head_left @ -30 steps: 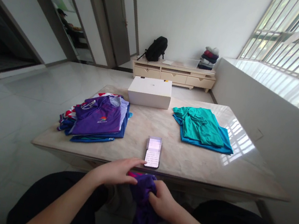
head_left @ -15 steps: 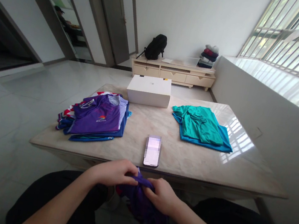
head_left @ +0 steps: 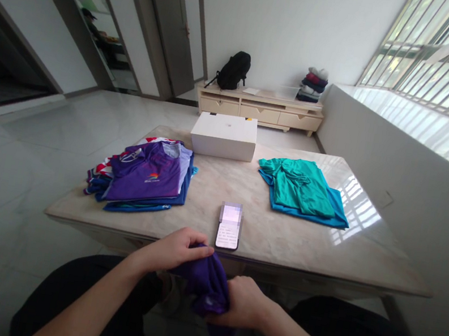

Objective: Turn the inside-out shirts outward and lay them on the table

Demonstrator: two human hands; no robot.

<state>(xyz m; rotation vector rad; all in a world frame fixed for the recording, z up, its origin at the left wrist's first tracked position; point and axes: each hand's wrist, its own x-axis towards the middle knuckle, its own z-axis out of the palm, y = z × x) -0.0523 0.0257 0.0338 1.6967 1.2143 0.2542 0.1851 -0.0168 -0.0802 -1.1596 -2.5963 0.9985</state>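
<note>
Before the table [head_left: 281,240], purple cloth [head_left: 206,277] (left fingers [head_left: 202,252] and right fingers [head_left: 220,319] gripping) slants lengthwise down rightward.

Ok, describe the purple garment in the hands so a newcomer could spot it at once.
Start at the table, then find the lit phone by its near edge. Just below the phone in the picture, the left hand and right hand hold the purple garment. Unlike the purple shirt lying flat on the table's left, it hangs bunched.
</note>
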